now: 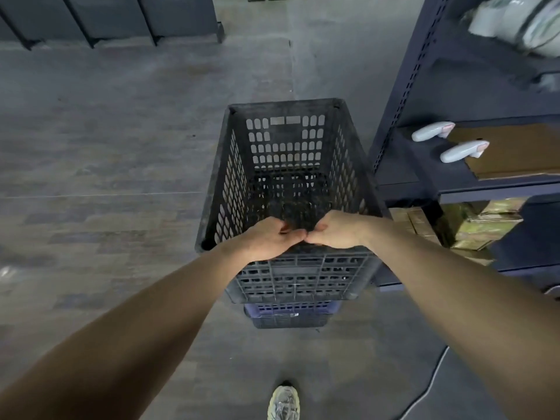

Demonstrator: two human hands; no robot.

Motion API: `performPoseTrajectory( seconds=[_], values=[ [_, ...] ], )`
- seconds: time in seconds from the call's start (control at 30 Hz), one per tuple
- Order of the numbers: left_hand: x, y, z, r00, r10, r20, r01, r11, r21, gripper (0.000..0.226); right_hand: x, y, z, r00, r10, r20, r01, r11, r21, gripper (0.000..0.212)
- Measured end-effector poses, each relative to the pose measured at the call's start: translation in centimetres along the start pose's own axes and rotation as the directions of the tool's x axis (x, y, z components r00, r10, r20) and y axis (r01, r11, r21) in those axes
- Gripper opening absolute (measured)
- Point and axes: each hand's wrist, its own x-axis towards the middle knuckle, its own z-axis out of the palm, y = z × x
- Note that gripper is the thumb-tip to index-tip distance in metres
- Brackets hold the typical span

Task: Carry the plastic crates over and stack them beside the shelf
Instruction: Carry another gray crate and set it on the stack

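My left hand (269,237) and right hand (339,231) both clench the near rim of the black crate (218,177), thumbs touching. The crate sits on a blue crate (288,310), just left of the shelf (405,101). Risk: with both grips on one edge, it may seat crooked and topple.

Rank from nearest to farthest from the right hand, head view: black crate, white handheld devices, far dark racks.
1. black crate: right hand grips its near rim.
2. white handheld devices: on the shelf, to the right.
3. dark racks: across the floor, upper left.
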Motion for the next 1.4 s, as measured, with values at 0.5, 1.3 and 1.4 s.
performPoseTrajectory(
  seconds=[0.5,1.3,1.4],
  values=[
    [-3.5,-1.6,3.4,0.910,0.242,-0.336,0.072,0.706,0.705,0.020,-3.6,1.8,3.8,0.933,-0.169,-0.319,-0.068,0.786,-0.615,0.027],
    [-2.4,-2.0,1.8,0.913,0.320,-0.254,0.016,0.592,0.805,0.030,-3.2,1.8,3.6,0.891,-0.251,-0.378,-0.056,0.765,-0.642,0.029],
    [-2.4,-1.9,1.9,0.914,0.316,-0.254,0.018,0.593,0.805,0.029,-3.1,1.7,3.7,0.891,-0.245,-0.383,-0.065,0.765,-0.641,0.031]
  ],
)
